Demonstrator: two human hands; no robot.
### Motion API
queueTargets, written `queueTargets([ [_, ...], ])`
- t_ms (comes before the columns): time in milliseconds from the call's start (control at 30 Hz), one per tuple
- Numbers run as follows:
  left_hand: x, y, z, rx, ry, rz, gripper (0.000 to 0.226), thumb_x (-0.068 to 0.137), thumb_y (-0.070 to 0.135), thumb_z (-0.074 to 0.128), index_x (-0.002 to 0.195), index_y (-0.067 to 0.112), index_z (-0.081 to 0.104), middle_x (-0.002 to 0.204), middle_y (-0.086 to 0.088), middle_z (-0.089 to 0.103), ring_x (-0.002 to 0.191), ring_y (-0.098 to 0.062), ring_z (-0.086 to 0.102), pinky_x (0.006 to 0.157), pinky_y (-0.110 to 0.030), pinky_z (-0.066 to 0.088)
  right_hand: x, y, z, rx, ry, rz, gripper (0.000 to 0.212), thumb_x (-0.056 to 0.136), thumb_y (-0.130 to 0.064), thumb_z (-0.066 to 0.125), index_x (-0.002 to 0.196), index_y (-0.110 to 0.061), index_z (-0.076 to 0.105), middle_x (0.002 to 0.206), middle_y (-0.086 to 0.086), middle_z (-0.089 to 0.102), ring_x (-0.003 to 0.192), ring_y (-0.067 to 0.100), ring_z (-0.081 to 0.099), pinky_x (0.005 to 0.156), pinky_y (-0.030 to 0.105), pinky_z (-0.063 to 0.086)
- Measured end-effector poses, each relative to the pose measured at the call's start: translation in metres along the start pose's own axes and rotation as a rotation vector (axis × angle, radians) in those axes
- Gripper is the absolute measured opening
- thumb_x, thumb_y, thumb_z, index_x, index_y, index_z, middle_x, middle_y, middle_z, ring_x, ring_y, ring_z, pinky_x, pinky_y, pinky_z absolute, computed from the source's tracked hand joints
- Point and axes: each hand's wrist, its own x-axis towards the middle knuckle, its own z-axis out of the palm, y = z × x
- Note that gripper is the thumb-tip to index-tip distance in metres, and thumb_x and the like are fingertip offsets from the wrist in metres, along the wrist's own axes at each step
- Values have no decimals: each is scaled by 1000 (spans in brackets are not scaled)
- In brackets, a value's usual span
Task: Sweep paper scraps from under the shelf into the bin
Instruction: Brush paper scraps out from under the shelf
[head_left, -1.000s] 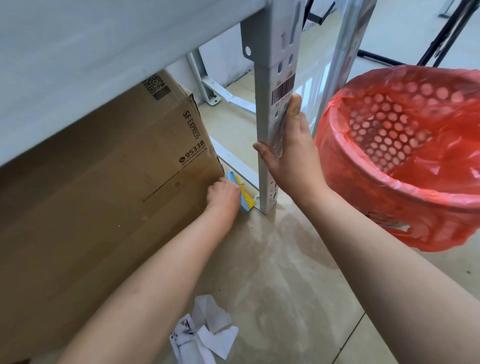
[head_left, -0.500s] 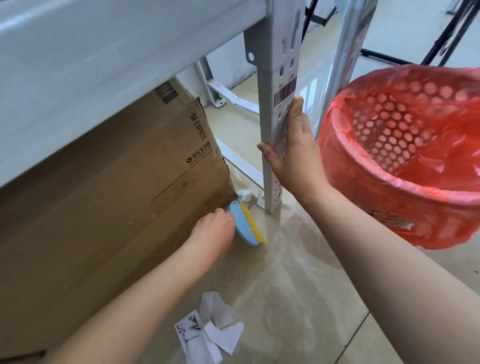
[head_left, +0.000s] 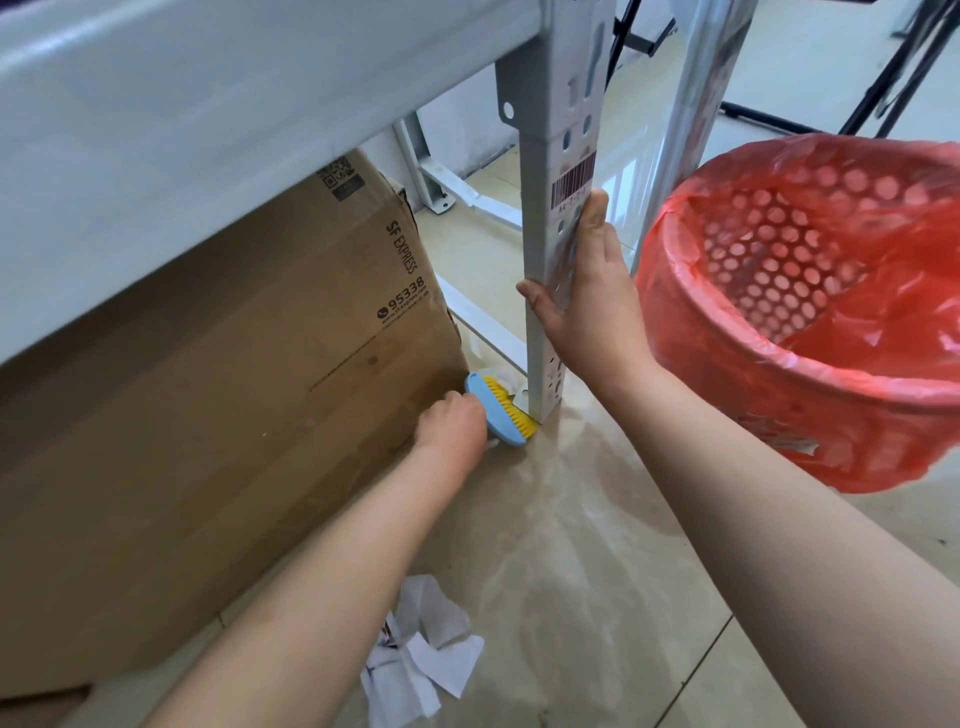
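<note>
brush (head_left: 496, 413) – blue back, yellow bristles | bin (head_left: 810, 332) – red, round-hole pattern | box (head_left: 218, 395) – brown, black print | scraps (head_left: 426, 660) – white | shelf (head_left: 208, 109) – pale grey

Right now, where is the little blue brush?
In the head view, the blue brush is in the left hand, low on the floor between the cardboard box and the foot of the shelf post.
</note>
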Motion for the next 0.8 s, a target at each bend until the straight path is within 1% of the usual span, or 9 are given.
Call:
queueTargets([
  [133,-5,-12,14,-36,-56,-16,33,100,18,38,128,4,47,128,-19,53,119,-37,52,94,-41,44,0,0,0,-3,-3,5,92,85,-17,68,147,4,3,140,21,40,128,35,41,103,37,34],
  [267,-25,-35,32,-65,-154,3,34,102,28,35,123,7,52,126,-19,56,115,-37,55,91,-39,45,-1,-1,0,8,2,8,92,85,-16,68,147,5,3,140,22,39,128,35,40,105,36,32],
  [333,-37,-46,35,-60,-177,6,34,101,31,36,121,10,53,125,-17,57,114,-36,55,90,-38,45,-1,-1,0,4,-5,7,93,85,-17,68,147,5,2,140,21,39,128,34,40,105,36,32],
  [433,-53,-56,25,-61,-135,5,35,101,35,35,119,10,51,122,-15,56,112,-36,55,88,-39,45,-1,-1,0,7,-5,11,92,85,-17,68,147,4,2,140,20,39,128,34,41,104,34,32],
  [533,-58,-56,5,-72,-25,4,35,101,39,34,114,10,47,117,-15,56,109,-37,55,83,-40,43,-1,0,1,10,3,19,92,85,-17,68,147,4,3,140,20,39,127,34,41,103,34,32],
  [633,-48,-44,-5,-49,75,-5,33,102,36,33,115,8,45,116,-16,55,109,-38,56,82,-42,44,-1,-1,2,12,3,30,93,85,-17,67,147,4,2,141,20,39,128,34,40,103,32,31],
  [700,-37,-35,2,-24,80,-15,33,102,33,33,117,6,43,118,-16,55,110,-37,56,84,-42,46,-1,0,2,12,2,31,93,85,-17,67,147,4,2,140,20,39,128,34,40,101,30,30],
  [800,-24,-29,27,-28,-5,-61,34,102,31,35,123,6,43,125,-16,54,116,-35,55,89,-42,46,-1,0,1,7,-2,22,93,85,-17,67,147,5,1,140,21,39,128,34,39,103,30,30],
])
